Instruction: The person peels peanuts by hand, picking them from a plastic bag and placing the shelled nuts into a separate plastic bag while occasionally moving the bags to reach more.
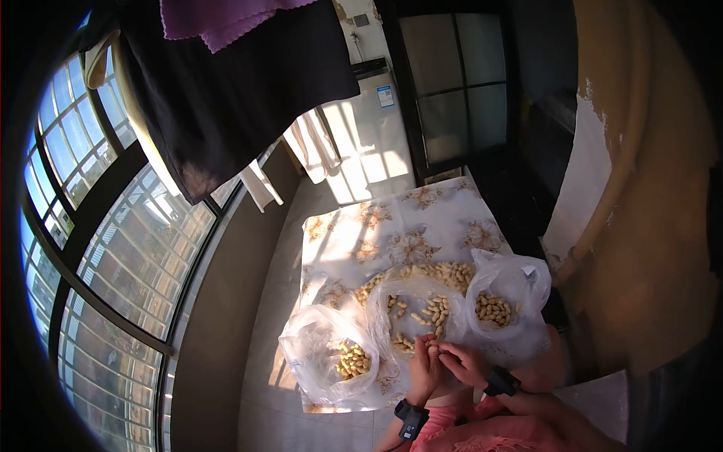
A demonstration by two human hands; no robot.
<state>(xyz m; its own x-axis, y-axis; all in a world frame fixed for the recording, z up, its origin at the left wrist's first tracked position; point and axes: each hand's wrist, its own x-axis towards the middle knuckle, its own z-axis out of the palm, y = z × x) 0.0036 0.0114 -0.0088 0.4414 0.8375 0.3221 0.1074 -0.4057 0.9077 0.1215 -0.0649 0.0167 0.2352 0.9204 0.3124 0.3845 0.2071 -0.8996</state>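
My left hand [424, 371] and my right hand [468, 364] meet at the fingertips over the near edge of the middle plastic bag [382, 315]. Their fingers are pinched together on what looks like a peanut, mostly covered by the fingers. Just beyond them, loose unshelled peanuts [435, 309] lie in the middle bag, spread open on the table. To the left, another clear bag [307, 354] holds a small heap of peanuts [352, 360]. On the right stands a third bag [531, 290] with more peanuts [493, 309] in it.
A long pile of peanuts [429, 273] lies behind the bags on the flower-patterned tablecloth [354, 252]. Dark clothing [248, 83] hangs overhead at the left, near a barred window [143, 248]. A white appliance [376, 135] and a dark-framed glass door [463, 90] stand at the back.
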